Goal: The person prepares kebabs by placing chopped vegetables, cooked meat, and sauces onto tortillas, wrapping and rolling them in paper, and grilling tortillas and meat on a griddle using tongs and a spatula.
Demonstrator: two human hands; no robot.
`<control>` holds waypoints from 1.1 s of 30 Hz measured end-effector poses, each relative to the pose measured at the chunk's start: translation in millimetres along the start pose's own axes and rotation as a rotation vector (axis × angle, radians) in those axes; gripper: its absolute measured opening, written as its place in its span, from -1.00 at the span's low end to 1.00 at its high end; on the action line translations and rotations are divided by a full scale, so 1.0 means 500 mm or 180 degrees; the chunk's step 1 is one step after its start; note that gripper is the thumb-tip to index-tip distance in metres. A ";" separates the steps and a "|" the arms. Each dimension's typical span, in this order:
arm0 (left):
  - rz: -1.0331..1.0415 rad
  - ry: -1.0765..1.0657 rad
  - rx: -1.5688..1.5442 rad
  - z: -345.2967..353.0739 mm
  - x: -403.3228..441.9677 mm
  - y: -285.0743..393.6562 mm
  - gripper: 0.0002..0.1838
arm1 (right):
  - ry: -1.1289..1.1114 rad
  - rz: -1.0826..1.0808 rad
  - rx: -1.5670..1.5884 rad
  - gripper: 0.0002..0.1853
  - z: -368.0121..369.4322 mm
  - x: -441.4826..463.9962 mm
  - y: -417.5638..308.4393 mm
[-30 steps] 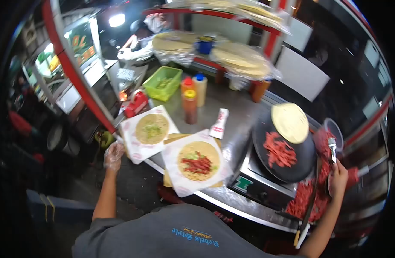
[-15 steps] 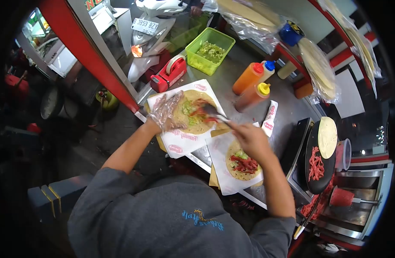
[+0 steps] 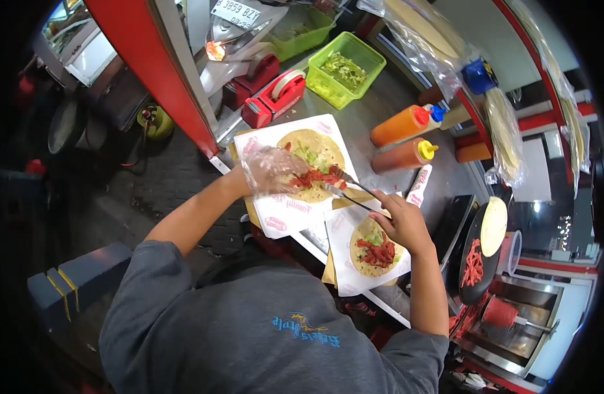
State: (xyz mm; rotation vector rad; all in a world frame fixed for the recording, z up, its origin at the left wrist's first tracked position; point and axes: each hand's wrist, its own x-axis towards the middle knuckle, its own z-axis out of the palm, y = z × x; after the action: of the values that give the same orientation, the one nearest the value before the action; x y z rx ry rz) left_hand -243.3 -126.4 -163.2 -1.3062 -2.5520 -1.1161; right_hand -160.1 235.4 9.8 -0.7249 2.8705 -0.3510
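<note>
Your gloved left hand (image 3: 270, 169) now covers the lower-left part of a flatbread (image 3: 327, 146) at a street-food stall, having moved in from its edge half a second ago; whether that grip pinches anything, you cannot tell from here. Your right hand (image 3: 403, 220) keeps its grip closed around tongs (image 3: 335, 191), their tips at red meat strips (image 3: 318, 178). A second ago the bread, lying on printed paper (image 3: 275, 226), bore only lettuce. A second filled flatbread (image 3: 361, 266) sits nearby. Across the metal tabletop (image 3: 357, 134) stand a tape dispenser (image 3: 282, 100), a green basket (image 3: 320, 85) and sauce bottles (image 3: 397, 128); a black pan (image 3: 491, 268) is at right. Beyond the red post (image 3: 154, 79), a gas cylinder (image 3: 159, 125) stands on dark paving.
</note>
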 end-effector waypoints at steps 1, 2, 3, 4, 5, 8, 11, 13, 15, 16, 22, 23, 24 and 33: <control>-0.0023 0.0067 -0.0294 -0.016 0.006 0.007 -0.33 | 0.0094 0.0186 0.0187 -0.48 0.005 -0.006 -0.002; -0.0044 0.0132 -0.0574 -0.037 0.011 0.015 -0.34 | 0.0204 0.0362 0.0375 -0.48 0.009 -0.011 -0.004; -0.0281 0.0247 -0.0357 -0.065 0.011 0.036 -0.35 | 0.0313 0.0519 0.0559 -0.49 0.015 -0.014 -0.007; -0.0537 0.0380 -0.0142 -0.095 0.003 0.067 -0.37 | 0.0644 0.0827 0.0894 -0.51 0.031 -0.017 -0.013; -0.0804 0.0517 0.0075 -0.110 -0.011 0.088 -0.39 | 0.0714 0.0858 0.0693 -0.51 0.062 -0.021 -0.008; -0.1072 0.0310 0.1533 -0.073 -0.069 0.067 -0.52 | 0.0970 0.1244 0.0675 -0.51 0.131 -0.038 -0.033; -0.1325 -0.0471 0.1000 -0.067 -0.062 0.035 -0.62 | 0.1535 0.1457 0.1070 -0.51 0.123 -0.096 -0.068; -0.1189 -0.0317 0.0898 -0.068 -0.061 0.033 -0.68 | 0.1283 0.1320 0.0889 -0.52 0.130 -0.130 -0.070; -0.1143 -0.0437 0.1029 -0.076 -0.049 0.043 -0.65 | 0.0782 0.1089 0.0576 -0.53 0.141 -0.145 -0.078; -0.1156 -0.0378 0.0935 -0.082 -0.035 0.056 -0.63 | 0.0848 0.0947 0.0610 -0.55 0.154 -0.141 -0.071; -0.0679 -0.0558 0.0830 -0.069 0.032 0.077 -0.54 | 0.0936 0.0884 0.0944 -0.59 0.109 -0.085 -0.071; -0.0949 -0.0411 0.0508 -0.069 0.034 0.067 -0.54 | 0.0923 0.0984 0.0979 -0.60 0.104 -0.078 -0.072; -0.1214 -0.0261 0.0193 -0.087 0.045 0.075 -0.54 | 0.1273 0.1070 0.1274 -0.58 0.103 -0.081 -0.070; -0.1108 -0.0187 0.0000 -0.050 0.029 0.012 -0.68 | 0.2108 0.2115 0.1101 -0.51 0.161 -0.131 -0.108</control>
State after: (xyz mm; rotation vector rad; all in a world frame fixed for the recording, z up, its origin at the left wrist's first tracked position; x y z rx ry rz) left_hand -254.6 -130.0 -136.0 -0.9275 -2.9004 -1.1404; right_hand -62.0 205.9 -46.9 0.5027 3.2393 -1.0975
